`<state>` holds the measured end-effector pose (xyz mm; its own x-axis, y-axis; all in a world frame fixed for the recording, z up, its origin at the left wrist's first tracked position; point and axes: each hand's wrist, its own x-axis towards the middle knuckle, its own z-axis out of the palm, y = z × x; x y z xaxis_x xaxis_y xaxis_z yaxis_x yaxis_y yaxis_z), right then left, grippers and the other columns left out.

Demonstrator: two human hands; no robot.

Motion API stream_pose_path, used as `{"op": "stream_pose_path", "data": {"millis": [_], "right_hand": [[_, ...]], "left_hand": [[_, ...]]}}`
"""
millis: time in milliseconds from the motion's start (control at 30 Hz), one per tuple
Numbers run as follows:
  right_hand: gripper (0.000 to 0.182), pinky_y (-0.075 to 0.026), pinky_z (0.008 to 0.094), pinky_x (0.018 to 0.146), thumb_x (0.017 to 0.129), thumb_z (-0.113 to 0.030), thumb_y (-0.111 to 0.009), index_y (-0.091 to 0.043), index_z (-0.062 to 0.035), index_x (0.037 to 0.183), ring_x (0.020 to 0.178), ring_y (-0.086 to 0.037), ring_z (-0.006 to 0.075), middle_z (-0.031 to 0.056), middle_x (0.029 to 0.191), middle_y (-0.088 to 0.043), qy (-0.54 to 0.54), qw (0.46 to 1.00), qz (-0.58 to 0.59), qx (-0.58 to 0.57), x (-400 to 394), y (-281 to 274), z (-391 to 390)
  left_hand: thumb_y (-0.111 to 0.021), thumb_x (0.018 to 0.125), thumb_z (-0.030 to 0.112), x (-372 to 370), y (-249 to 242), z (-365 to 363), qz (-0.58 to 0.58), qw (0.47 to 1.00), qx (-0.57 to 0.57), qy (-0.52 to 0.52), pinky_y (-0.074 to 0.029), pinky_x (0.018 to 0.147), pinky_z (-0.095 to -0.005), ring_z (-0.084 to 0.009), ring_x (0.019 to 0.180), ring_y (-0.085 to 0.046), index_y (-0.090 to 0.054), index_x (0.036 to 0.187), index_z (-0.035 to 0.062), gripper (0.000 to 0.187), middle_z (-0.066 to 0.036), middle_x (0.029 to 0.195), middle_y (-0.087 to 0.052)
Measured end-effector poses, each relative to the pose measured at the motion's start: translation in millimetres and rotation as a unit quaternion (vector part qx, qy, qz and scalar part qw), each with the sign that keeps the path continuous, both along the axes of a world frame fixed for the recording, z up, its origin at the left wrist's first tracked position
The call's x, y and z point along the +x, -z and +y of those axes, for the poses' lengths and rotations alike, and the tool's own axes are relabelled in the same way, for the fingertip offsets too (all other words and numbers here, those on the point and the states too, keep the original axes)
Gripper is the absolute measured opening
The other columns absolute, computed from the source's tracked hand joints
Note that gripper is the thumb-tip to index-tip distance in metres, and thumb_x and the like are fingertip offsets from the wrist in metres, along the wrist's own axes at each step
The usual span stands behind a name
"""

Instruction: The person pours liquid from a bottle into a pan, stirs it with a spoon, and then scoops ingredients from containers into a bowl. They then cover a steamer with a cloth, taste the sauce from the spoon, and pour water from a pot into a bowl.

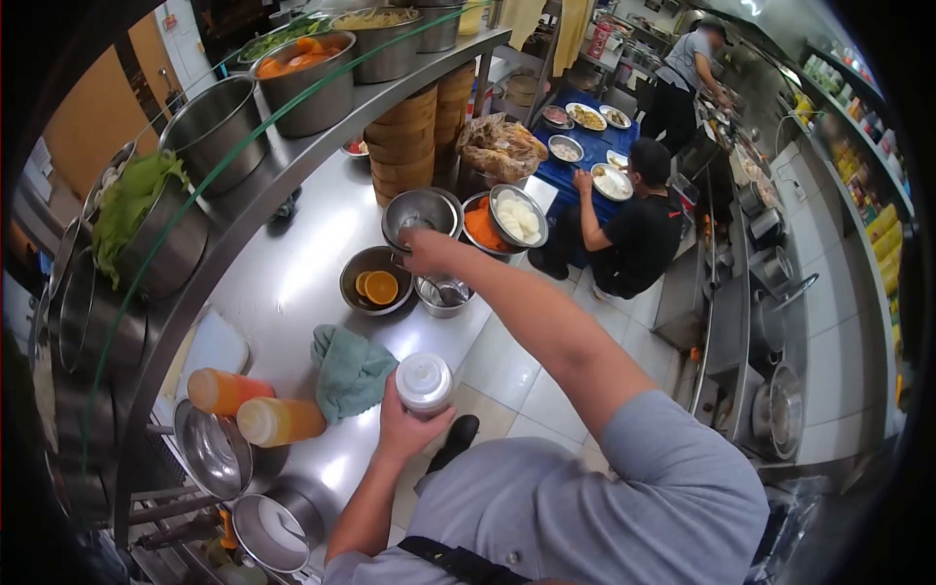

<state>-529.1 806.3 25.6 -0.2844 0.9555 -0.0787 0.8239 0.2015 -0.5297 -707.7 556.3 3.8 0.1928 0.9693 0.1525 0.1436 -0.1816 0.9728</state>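
Left grip (406,429) closed around lidded bottle (424,382), bottle at table (297,288) edge, near green cloth (351,370), right grip (425,253) at steel bowl (421,207), cannot tell whether clenched or released, cut orange (380,287) in second bowl (369,261) nearby

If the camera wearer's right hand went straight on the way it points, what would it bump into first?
Probably the metal bowl just ahead; the right hand may already touch its rim, though depth is unclear.

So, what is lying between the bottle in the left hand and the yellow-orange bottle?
In the head view, a green cloth lies between the yellow-orange bottle and the bottle in the left hand.
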Motion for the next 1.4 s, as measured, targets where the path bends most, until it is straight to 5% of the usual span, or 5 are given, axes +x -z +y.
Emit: {"op": "stream_pose_path", "data": {"millis": [500,833,933,1100,1400], "right_hand": [[0.028,-0.051,0.0412,0.081,0.082,-0.020,-0.062,-0.068,-0.0012,0.102,0.091,-0.065,0.0341,0.0184,0.095,-0.068,-0.218,0.975,-0.011,-0.040,-10.0,-10.7,-23.8],[0.033,-0.050,0.0466,0.069,0.087,-0.032,-0.059,-0.065,-0.0013,0.075,0.076,-0.064,0.0363,0.0196,0.079,-0.065,0.059,0.988,0.003,0.141,104.3,-88.6,-66.8],[0.033,-0.049,0.0398,0.056,0.088,-0.026,-0.062,-0.061,0.0009,0.068,0.060,-0.062,0.0233,0.0166,0.072,-0.064,0.274,0.936,0.161,0.148,172.1,-89.2,-121.5],[0.010,-0.054,0.0342,0.063,0.089,-0.011,-0.061,-0.063,-0.0013,0.086,0.052,-0.060,0.0180,0.0059,0.062,-0.060,0.381,0.561,0.733,-0.058,250.3,-7.2,-302.2],[0.020,-0.044,0.0303,0.066,0.088,-0.005,-0.059,-0.053,-0.0051,0.107,0.060,-0.055,0.0146,0.0019,0.087,-0.060,0.415,0.410,0.807,0.098,210.4,-5.5,-534.4]], "left_hand": [[-0.088,0.064,0.018,11.1,-5.5,13.3,0.022,0.999,0.005,0.041,-0.047,0.095,-0.0365,-0.0232,0.112,-0.058,-0.041,0.131,0.0021,0.083,-0.013,0.120,-0.058],[-0.088,0.062,0.018,21.9,1.7,22.4,0.010,0.998,0.009,0.068,-0.047,0.095,-0.0365,-0.0239,0.110,-0.059,-0.042,0.129,0.0011,0.083,-0.014,0.118,-0.059],[-0.088,0.061,0.017,32.0,5.4,29.1,0.011,0.995,0.019,0.095,-0.047,0.093,-0.0362,-0.0228,0.109,-0.059,-0.044,0.127,0.0014,0.081,-0.013,0.118,-0.058],[-0.087,0.061,0.015,64.7,1.1,35.0,0.018,0.988,-0.001,0.151,-0.046,0.093,-0.0357,-0.0218,0.106,-0.057,-0.044,0.126,0.0008,0.080,-0.011,0.116,-0.057],[-0.088,0.064,0.019,206.3,-16.3,-3.7,0.048,0.930,-0.006,0.365,-0.043,0.099,-0.0385,-0.0260,0.113,-0.054,-0.046,0.129,-0.0012,0.080,-0.014,0.124,-0.054]]}}
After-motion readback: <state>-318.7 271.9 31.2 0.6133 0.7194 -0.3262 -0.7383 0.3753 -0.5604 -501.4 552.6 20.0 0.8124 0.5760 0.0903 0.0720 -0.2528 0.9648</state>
